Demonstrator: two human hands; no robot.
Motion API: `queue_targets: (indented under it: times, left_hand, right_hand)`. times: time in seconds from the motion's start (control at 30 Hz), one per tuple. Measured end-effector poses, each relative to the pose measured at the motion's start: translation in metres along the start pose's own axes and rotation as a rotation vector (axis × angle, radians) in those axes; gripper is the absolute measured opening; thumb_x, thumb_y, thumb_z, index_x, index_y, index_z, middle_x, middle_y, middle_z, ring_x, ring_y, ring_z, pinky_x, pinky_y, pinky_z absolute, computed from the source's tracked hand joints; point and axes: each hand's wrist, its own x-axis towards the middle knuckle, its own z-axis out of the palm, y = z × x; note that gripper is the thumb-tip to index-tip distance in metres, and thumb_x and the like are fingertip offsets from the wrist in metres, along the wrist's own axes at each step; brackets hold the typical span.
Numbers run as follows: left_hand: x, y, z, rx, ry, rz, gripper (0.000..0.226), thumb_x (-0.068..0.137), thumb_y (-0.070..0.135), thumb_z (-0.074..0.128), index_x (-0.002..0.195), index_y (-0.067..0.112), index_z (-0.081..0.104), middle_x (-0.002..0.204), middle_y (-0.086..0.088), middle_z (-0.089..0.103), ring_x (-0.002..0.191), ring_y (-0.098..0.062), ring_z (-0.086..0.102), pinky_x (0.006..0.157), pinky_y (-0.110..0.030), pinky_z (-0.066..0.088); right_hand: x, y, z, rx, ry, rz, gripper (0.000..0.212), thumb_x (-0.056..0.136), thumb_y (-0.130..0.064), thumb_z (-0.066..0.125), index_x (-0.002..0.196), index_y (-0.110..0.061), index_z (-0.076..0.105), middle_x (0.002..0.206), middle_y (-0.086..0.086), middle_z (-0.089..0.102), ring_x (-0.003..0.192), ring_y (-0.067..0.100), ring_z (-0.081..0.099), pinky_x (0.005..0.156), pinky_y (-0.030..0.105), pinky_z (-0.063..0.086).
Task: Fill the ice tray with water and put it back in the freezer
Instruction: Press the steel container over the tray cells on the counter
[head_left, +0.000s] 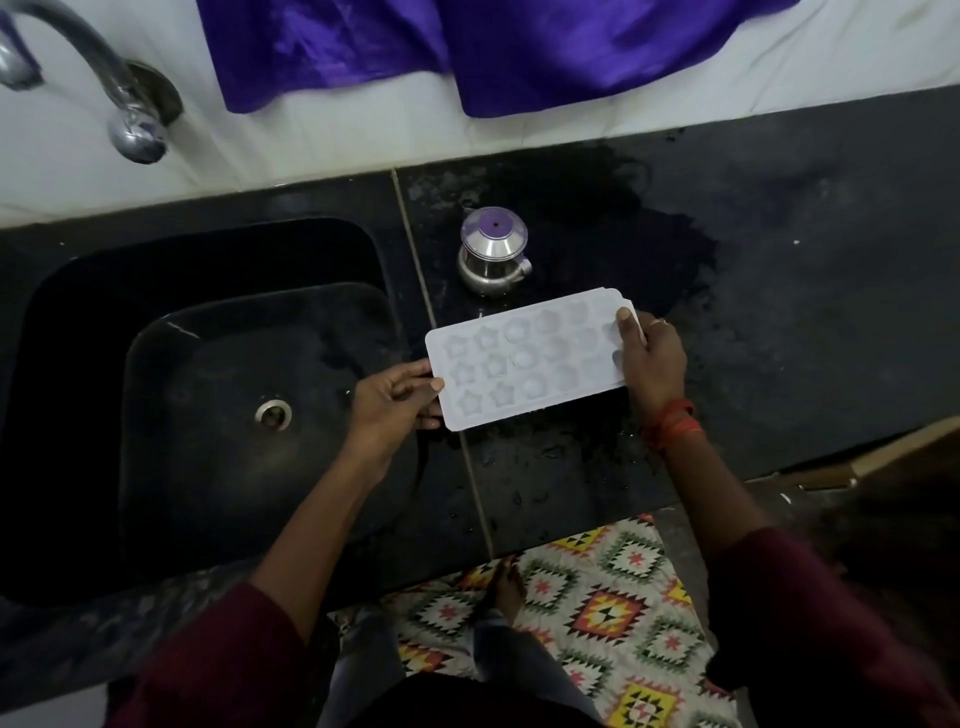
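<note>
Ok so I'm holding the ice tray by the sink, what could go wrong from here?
The ice tray is held only at its short ends by the left hand and right hand, so a tilt could spill any water. The steel container stands behind it and could get knocked. The counter looks wet, so the tray might slide.

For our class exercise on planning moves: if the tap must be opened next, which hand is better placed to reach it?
Probably the left hand. It grips the ice tray at the end nearest the sink, on the side of the tap; the right hand holds the far end.
</note>
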Motion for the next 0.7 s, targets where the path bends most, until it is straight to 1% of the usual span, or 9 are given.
queue_targets:
  times: [0.03,0.07,0.17,0.3,0.33,0.43,0.53,0.6,0.7]
  left_hand:
    - [0.002,-0.001,0.002,0.010,0.002,-0.011,0.025,0.095,0.002,0.070,0.119,0.010,0.071,0.081,0.004,0.081,0.064,-0.010,0.075,0.057,-0.023,0.060]
    - [0.004,-0.002,0.005,0.016,0.002,-0.022,0.025,0.094,0.002,0.071,0.119,0.008,0.071,0.079,0.004,0.081,0.062,-0.010,0.075,0.056,-0.022,0.060]
    - [0.010,-0.007,0.010,0.043,0.015,-0.054,0.024,0.094,0.001,0.071,0.118,0.005,0.071,0.076,0.004,0.080,0.060,-0.009,0.074,0.054,-0.020,0.059]
    - [0.014,-0.012,0.011,0.072,0.045,-0.110,0.026,0.092,0.000,0.074,0.118,-0.001,0.071,0.080,0.000,0.079,0.061,-0.012,0.075,0.054,-0.021,0.060]
    - [0.015,-0.013,0.010,0.077,0.054,-0.119,0.027,0.092,0.001,0.074,0.119,-0.001,0.071,0.083,-0.002,0.079,0.061,-0.012,0.076,0.055,-0.021,0.060]
    - [0.017,-0.014,0.010,0.090,0.071,-0.128,0.027,0.091,0.002,0.076,0.118,0.000,0.072,0.087,-0.005,0.079,0.062,-0.013,0.076,0.055,-0.021,0.060]
    - [0.018,-0.014,0.010,0.078,0.074,-0.134,0.024,0.090,0.002,0.077,0.114,0.002,0.074,0.082,-0.002,0.079,0.060,-0.012,0.075,0.055,-0.020,0.060]
    - [0.018,-0.013,0.010,0.072,0.073,-0.138,0.023,0.090,0.003,0.077,0.112,0.003,0.074,0.082,-0.002,0.079,0.060,-0.012,0.075,0.055,-0.021,0.060]
    - [0.018,-0.012,0.010,0.068,0.072,-0.147,0.023,0.089,0.004,0.078,0.112,0.003,0.074,0.088,-0.007,0.080,0.062,-0.014,0.076,0.057,-0.023,0.062]
  right_hand:
    - [0.003,0.004,0.000,-0.008,-0.006,0.015,0.040,0.102,-0.037,0.050,0.118,-0.004,0.067,0.114,0.018,0.063,0.108,0.029,0.060,0.096,0.035,0.047]
    - [0.005,0.008,0.000,-0.017,-0.008,0.023,0.039,0.102,-0.036,0.050,0.119,-0.005,0.067,0.115,0.016,0.064,0.108,0.026,0.060,0.094,0.031,0.046]
    - [0.011,0.017,0.002,-0.017,0.013,0.037,0.032,0.098,-0.031,0.059,0.120,-0.009,0.066,0.105,0.002,0.064,0.099,0.013,0.058,0.077,0.009,0.036]
    - [0.015,0.026,0.007,-0.045,0.038,0.047,0.027,0.094,-0.032,0.065,0.112,-0.014,0.069,0.092,-0.004,0.064,0.091,0.012,0.060,0.067,-0.001,0.034]
    - [0.016,0.027,0.008,-0.059,0.047,0.043,0.027,0.093,-0.034,0.065,0.111,-0.015,0.069,0.091,-0.005,0.064,0.090,0.011,0.061,0.070,0.002,0.035]
    - [0.016,0.029,0.010,-0.128,0.084,0.006,0.029,0.092,-0.039,0.064,0.111,-0.017,0.070,0.090,-0.008,0.064,0.088,0.010,0.061,0.079,0.017,0.039]
    - [0.016,0.030,0.009,-0.230,0.099,-0.012,0.033,0.093,-0.046,0.061,0.112,-0.021,0.071,0.090,-0.009,0.068,0.087,0.010,0.061,0.078,0.020,0.039]
    - [0.015,0.030,0.007,-0.347,0.103,-0.024,0.034,0.092,-0.051,0.059,0.109,-0.025,0.072,0.096,-0.005,0.072,0.091,0.016,0.066,0.079,0.025,0.044]
    - [0.015,0.026,0.006,-0.453,0.138,-0.049,0.032,0.089,-0.051,0.061,0.107,-0.026,0.072,0.108,-0.001,0.067,0.097,0.022,0.065,0.087,0.034,0.048]
